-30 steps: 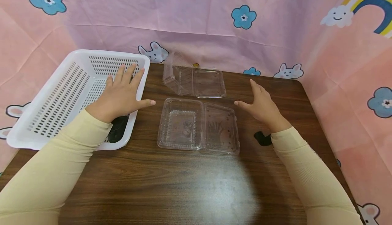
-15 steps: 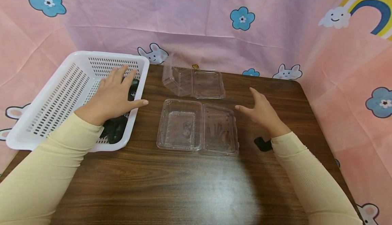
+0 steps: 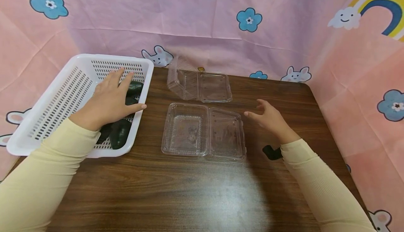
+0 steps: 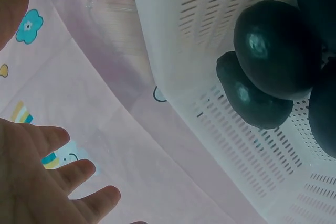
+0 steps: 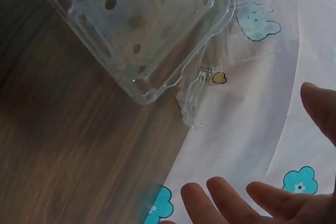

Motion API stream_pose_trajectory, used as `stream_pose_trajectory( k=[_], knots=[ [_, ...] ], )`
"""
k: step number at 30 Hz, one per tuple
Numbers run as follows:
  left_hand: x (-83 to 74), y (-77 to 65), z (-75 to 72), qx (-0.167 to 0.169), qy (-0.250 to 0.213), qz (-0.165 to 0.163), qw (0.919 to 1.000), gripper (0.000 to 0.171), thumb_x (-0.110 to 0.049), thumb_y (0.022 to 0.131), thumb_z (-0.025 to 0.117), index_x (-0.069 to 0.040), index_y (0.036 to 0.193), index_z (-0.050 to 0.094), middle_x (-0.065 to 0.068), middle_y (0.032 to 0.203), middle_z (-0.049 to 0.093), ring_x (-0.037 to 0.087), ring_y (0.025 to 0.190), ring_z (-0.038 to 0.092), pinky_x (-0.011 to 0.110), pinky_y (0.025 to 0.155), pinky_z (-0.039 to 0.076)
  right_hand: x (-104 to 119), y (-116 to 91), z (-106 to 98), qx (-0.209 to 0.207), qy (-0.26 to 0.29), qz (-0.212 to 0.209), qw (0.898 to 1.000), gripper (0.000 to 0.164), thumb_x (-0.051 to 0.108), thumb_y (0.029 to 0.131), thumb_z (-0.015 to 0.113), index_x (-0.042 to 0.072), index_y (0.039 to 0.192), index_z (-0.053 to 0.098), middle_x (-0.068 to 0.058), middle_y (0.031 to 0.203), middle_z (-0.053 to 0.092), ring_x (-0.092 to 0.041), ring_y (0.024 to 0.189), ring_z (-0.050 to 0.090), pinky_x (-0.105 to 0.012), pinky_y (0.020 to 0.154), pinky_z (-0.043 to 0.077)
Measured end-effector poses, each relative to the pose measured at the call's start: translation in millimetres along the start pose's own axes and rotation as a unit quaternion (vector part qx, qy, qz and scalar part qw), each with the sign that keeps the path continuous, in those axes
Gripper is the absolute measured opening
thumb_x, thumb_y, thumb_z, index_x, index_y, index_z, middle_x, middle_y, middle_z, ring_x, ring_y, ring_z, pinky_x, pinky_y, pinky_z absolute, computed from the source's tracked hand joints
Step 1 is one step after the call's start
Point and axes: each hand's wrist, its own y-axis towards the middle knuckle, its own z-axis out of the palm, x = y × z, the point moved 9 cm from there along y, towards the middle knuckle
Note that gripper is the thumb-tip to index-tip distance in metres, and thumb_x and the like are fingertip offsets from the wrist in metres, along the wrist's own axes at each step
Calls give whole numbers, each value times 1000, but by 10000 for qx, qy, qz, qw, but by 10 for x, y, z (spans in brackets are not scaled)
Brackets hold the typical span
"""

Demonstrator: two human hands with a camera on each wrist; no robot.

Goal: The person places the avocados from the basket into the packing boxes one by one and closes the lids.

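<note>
My left hand (image 3: 105,100) is over the right part of a white slotted plastic basket (image 3: 33,119), fingers spread, holding nothing. Under and beside it lie several glossy dark green, smooth oval fruits or vegetables (image 3: 120,133), partly covered by the hand. The left wrist view shows a big dark oval one (image 4: 278,48) resting against a smaller one (image 4: 252,98) in the basket. My right hand (image 3: 271,119) hovers with loosely bent fingers, holding nothing, right of a clear clamshell container (image 3: 186,130). That container lies unfolded, its lid (image 3: 226,133) to the right.
Behind it stands a second clear clamshell container (image 3: 214,86), also unfolded. A small black object (image 3: 271,152) lies by the right wrist, partly hidden by the sleeve. A pink patterned cloth (image 3: 202,14) hangs behind and beside the brown wooden table (image 3: 176,190).
My left hand has moved left and slightly down over the basket, uncovering more of the dark green items. My right hand has lowered a little and its fingers have bent more.
</note>
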Motion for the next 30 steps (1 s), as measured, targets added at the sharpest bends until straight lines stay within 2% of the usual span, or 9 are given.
stream_pose_trajectory(
  k=[14,21,30],
  knots=[
    [132,-11,17,-6,-1,-56,10000,100,-46,86,67,4,152,12,30,155,2,51,141,4,67,109,8,-225,-37,179,205,248,220,9992,80,40,92,62,-5,148,26,-29,138,47,-44,125,46,-56,100,40],
    [225,-14,32,40,-36,-40,10000,101,-39,83,71,7,151,12,33,154,3,54,139,6,67,109,9,-318,-26,292,322,319,303,9985,78,37,92,63,-7,146,28,-30,136,48,-44,124,47,-56,99,41],
    [354,-1,55,315,-102,-273,9991,106,-36,83,73,9,150,5,39,150,1,59,135,6,66,109,9,-407,9,385,338,417,331,9980,75,35,93,62,-9,145,29,-32,134,49,-44,122,49,-53,99,42]
  ],
)
